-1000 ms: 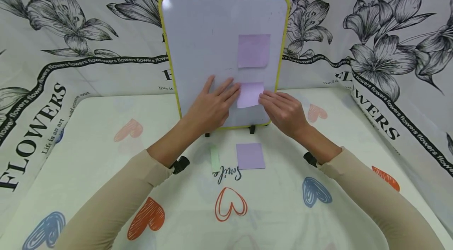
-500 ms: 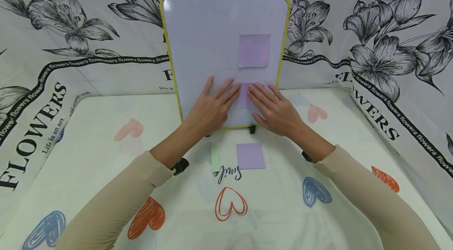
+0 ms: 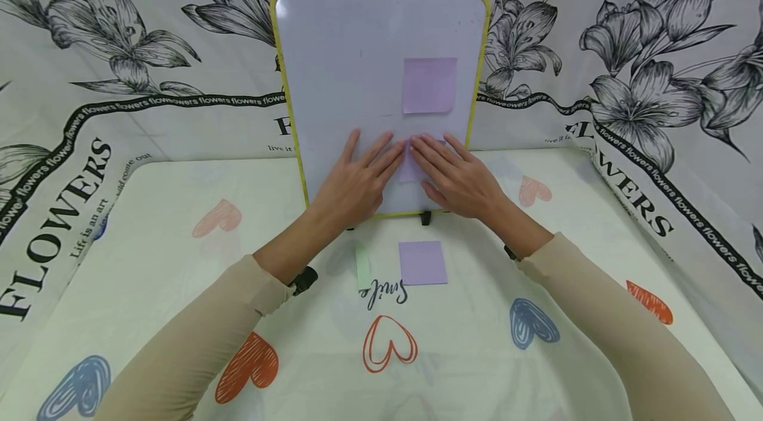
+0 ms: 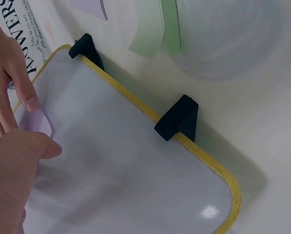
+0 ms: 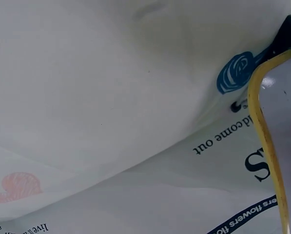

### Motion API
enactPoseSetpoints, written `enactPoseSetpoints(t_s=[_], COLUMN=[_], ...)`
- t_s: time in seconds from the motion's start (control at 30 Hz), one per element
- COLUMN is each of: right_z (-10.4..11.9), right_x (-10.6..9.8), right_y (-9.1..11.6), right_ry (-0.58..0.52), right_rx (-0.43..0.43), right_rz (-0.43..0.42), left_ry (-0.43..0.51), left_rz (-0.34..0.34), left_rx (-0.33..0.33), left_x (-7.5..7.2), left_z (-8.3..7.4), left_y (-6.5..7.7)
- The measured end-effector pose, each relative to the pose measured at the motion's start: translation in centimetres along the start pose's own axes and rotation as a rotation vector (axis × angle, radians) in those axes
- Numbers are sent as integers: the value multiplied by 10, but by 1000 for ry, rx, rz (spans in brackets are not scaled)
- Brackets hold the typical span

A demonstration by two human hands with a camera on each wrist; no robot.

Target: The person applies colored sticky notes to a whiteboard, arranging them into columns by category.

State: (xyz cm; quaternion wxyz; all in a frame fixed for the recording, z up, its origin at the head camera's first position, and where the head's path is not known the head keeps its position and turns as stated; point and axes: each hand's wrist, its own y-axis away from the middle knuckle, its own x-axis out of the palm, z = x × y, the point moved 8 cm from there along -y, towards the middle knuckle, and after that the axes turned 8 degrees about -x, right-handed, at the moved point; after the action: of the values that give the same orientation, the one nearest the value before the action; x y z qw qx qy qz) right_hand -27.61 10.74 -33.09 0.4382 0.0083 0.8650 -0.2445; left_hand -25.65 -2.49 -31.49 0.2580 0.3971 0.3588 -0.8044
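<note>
A whiteboard (image 3: 340,63) with a yellow rim stands upright on black feet. On its right half sits a purple sticky note (image 3: 430,85). Below that, a second sticky note (image 3: 410,171) lies mostly under my right hand (image 3: 461,179), whose straight fingers press it to the board. My left hand (image 3: 356,179) rests on the board just left of this note, fingers spread and straight. In the left wrist view, the lower note's edge (image 4: 42,123) shows between the two hands. The right wrist view catches only the board's yellow rim (image 5: 264,126) and no hand.
On the tablecloth in front of the board lie a purple sticky pad (image 3: 423,263) and a pale green strip of notes (image 3: 362,267). Black support feet (image 4: 178,117) clip the board's lower edge. A floral cloth (image 3: 656,44) hangs behind.
My right hand has gone from pinching the lower note's right edge to lying across it with straight fingers, shifting slightly left and up. The left hand stays in place.
</note>
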Motion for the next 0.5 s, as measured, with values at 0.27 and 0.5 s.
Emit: enactPoseSetpoints(t_s=[0.27,0.5], right_z=[-3,-4], right_x=[4,4], right_y=[1,4], right_ry=[4,-6], right_rx=[1,6], right_rz=[17,22], left_ry=[-8,-7], left_rz=[2,-10], left_rx=[-3,-5], left_x=[-1,-2], left_z=[1,1], left_y=[-1,0])
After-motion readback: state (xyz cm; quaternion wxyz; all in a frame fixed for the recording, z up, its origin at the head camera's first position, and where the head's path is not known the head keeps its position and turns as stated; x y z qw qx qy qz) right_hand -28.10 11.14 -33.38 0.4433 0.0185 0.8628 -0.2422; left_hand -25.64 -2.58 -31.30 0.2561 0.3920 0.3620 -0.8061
